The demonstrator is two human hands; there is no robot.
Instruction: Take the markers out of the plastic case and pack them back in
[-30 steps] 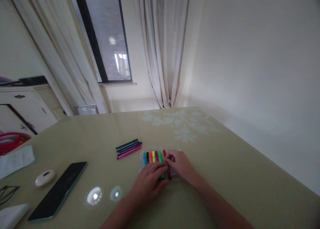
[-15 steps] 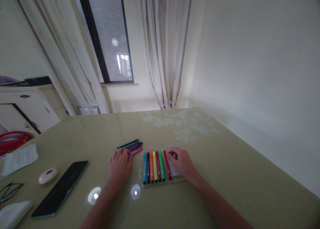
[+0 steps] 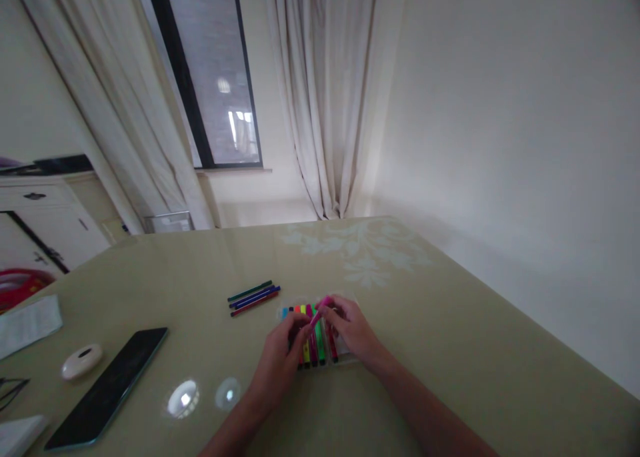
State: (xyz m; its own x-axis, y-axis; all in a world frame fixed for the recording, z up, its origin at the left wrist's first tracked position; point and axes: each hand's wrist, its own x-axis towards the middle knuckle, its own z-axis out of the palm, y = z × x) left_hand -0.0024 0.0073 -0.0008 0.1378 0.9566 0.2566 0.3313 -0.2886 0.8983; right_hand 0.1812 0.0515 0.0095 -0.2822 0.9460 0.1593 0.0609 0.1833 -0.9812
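A pink marker (image 3: 318, 314) slants above the marker case, held between my two hands. My left hand (image 3: 283, 345) pinches its lower end, and my right hand (image 3: 350, 325) has fingers closed on its upper end. Beneath them lies the clear plastic case (image 3: 350, 360) with a row of coloured markers, among them a yellow one (image 3: 307, 357), a green one (image 3: 321, 347) and a red one (image 3: 331, 345) at the right. My left hand hides part of the blue and black ones. Several loose dark markers (image 3: 254, 298), green, blue and red, lie to the left behind the case.
On the left of the table (image 3: 430, 390) are a black phone (image 3: 107, 390), a white oval object (image 3: 82, 362), a face mask (image 3: 30, 325), a dark cable-like item (image 3: 11, 392) and a white box-like object (image 3: 20, 436). A wall (image 3: 525, 177) borders the table's right side.
My left hand has moved right from the loose markers, bringing the pink marker over the case. My right hand has shifted slightly left and taken hold of its upper end. The view turned slightly.
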